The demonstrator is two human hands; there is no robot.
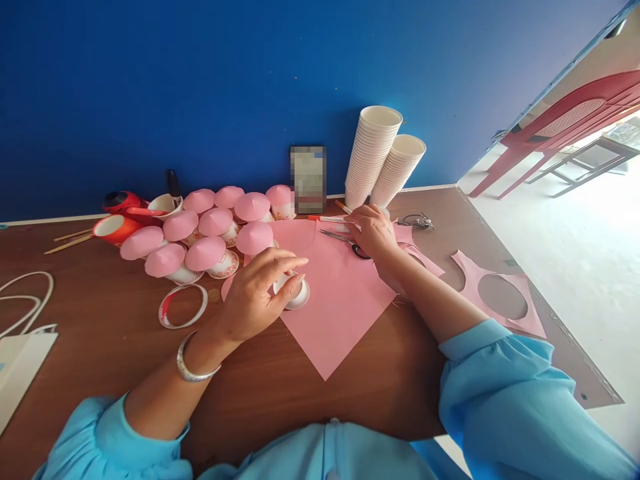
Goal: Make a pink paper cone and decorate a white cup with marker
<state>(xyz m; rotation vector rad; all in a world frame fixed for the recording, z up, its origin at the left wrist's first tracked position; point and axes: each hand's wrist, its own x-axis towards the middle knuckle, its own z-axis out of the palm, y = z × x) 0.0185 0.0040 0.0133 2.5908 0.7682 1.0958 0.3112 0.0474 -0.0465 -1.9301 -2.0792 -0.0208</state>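
Observation:
My left hand (260, 290) is open, with thumb and fingers apart, over a small white round cup-like piece (299, 299) on the pink paper sheet (330, 313). The hand covers part of that piece. My right hand (373, 230) reaches to the far side of the sheet. Its fingers are closed at the end of a white marker pen (330, 219) with an orange tip; the fingertips are partly hidden. Scissors (359, 251) with dark handles lie just under this hand, blades pointing left.
Several cups topped with pink paper cones (206, 253) stand at the left. Two stacks of white paper cups (373, 153) and a phone (309, 180) stand by the blue wall. A tape roll (183, 307), an orange cup (113, 230) and cut pink scraps (530, 307) lie about.

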